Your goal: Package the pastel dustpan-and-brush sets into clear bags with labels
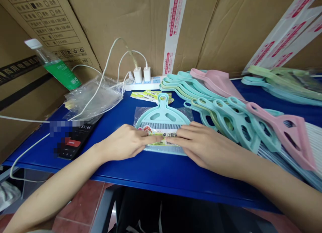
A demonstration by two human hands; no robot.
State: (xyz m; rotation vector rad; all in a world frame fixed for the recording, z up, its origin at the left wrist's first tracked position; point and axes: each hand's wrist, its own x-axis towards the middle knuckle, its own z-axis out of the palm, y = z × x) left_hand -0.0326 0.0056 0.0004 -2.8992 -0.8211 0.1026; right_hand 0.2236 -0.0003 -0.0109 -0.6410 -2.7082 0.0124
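Note:
A light teal brush and dustpan set [163, 112] lies flat on the blue table in a clear plastic bag, its looped handle pointing away from me. Across its bristles runs a yellow-green and white printed label [161, 141]. My left hand [125, 142] rests on the left side of the set, index finger stretched along the label. From the right, my right hand [195, 142] presses on the label and bag with its fingers extended. Both index fingertips nearly meet at the label's middle. The undersides of both hands are hidden.
Teal, green and pink dustpans [216, 82] and brushes [241, 125] are piled at the right. Behind the set are spare labels [148, 96] and a white power strip [144, 85]. Clear bags [94, 95], a tilted bottle [59, 70], a phone [75, 142] and white cables lie left.

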